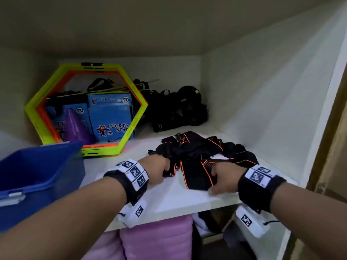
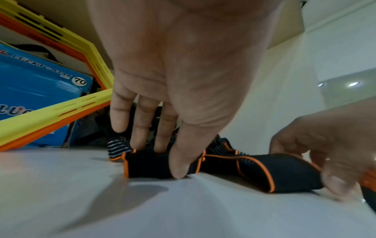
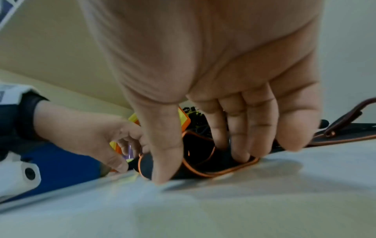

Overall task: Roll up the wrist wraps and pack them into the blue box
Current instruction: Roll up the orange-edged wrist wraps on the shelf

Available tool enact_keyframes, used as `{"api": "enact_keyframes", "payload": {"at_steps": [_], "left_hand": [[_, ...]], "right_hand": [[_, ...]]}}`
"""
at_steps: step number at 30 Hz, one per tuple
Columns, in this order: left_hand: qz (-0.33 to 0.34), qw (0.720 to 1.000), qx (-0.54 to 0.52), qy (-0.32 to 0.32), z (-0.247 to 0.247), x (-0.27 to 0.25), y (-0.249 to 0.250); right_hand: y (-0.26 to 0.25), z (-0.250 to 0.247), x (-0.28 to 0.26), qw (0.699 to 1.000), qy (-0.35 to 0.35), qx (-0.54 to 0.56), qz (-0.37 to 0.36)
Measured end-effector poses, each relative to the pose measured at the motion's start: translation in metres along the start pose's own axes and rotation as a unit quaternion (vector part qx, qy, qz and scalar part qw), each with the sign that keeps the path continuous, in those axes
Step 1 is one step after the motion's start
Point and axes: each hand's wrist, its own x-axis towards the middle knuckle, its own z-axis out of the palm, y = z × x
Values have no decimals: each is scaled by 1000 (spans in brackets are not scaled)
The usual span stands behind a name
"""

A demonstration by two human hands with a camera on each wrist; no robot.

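Note:
Several black wrist wraps (image 1: 195, 151) with orange edging lie in a heap on the white shelf (image 1: 178, 199). My left hand (image 1: 161, 170) pinches a short rolled part of one wrap (image 2: 146, 164) between thumb and fingers, down on the shelf. My right hand (image 1: 221, 178) grips the near end of a wrap (image 3: 205, 165), thumb in front and fingers (image 3: 238, 151) pressed into the fabric. The open blue box (image 1: 37, 166) stands at the left of the shelf, apart from both hands.
Yellow-green and orange hexagon rings (image 1: 131, 113) lean at the back left around blue Lucky Star boxes (image 1: 110, 119) and a purple cone (image 1: 75, 126). Black gear (image 1: 180, 109) fills the back. The cabinet wall (image 1: 272, 109) closes the right. Pink rolls (image 1: 155, 239) sit below.

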Motion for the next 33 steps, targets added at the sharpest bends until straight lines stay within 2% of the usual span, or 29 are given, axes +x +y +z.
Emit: {"api": "enact_keyframes", "payload": {"at_steps": [1,4,6,8,11,13,16,21,25,29,31,33], "left_hand": [[-13,1000,7,-11,1,2,0],[-26,999,29,-30,2,5,-1],[-20,1000,11,4,-8,6,-6],[-10,997,-15,70,-24,5,-16],[-15,979,-108,170,-55,4,-27],[-1,965,-143,219,-80,3,-31],[-7,965,-147,217,-106,3,-28],[2,956,-202,215,-102,2,-14],[0,939,-228,257,-88,4,-1],[7,896,-294,333,-76,14,11],[25,871,-311,381,-71,14,18],[58,858,-320,397,-68,12,23]], "right_hand": [[-2,1,1,1000,-21,-3,2],[-5,0,8,1000,-2,4,3],[-3,-12,12,999,30,43,5],[-2,-32,13,991,91,98,11],[4,-60,25,941,175,290,-4],[7,-79,36,903,215,371,-17],[2,-109,42,850,234,468,-63],[-13,-142,34,794,206,551,-153],[-13,-133,20,765,137,592,-214],[-12,-99,8,733,35,634,-244],[-9,-81,3,720,0,655,-231],[-3,-64,-2,707,-35,672,-218]]}}
